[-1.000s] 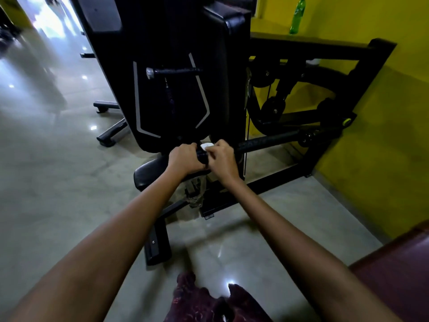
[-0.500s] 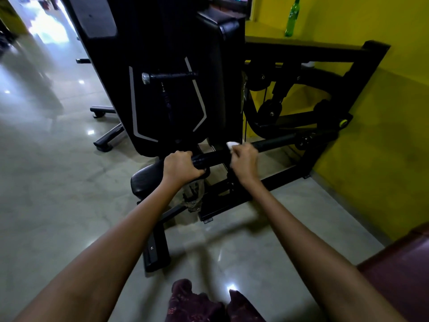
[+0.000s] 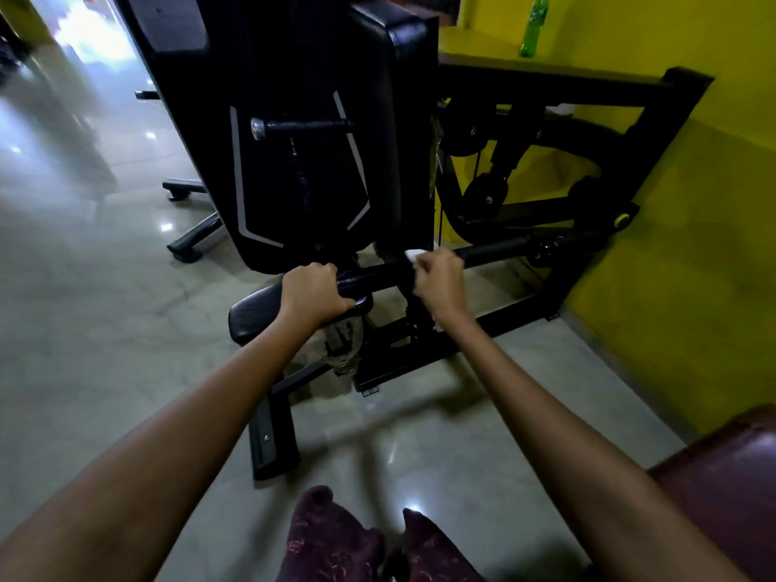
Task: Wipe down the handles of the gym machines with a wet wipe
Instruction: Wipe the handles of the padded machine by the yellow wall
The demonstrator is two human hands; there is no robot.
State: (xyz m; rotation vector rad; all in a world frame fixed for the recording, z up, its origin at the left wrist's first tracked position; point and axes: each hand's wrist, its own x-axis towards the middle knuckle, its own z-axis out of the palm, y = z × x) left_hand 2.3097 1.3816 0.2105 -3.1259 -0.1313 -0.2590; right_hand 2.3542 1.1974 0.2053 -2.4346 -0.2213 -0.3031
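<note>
A long black handle bar [image 3: 491,250] of a black gym machine [image 3: 302,132] runs from lower left to upper right across the middle. My left hand [image 3: 313,294] grips the bar's near end. My right hand [image 3: 439,281] is closed around the bar further right, holding a white wet wipe [image 3: 413,255] whose corner pokes out above the fingers. A second, shorter handle [image 3: 302,126] with a chrome end cap sticks out higher up, against the machine's back pad.
A black seat pad [image 3: 252,315] sits below my left hand, over the machine's floor feet [image 3: 273,438]. A yellow wall [image 3: 693,245] closes the right side, with a green bottle [image 3: 532,25] on a ledge. A maroon cushion [image 3: 726,489] is at lower right. Glossy tiled floor [image 3: 84,308] stretches left.
My right hand has slid with the wipe along the bar to the right, away from my left hand, which stays gripping the near end.
</note>
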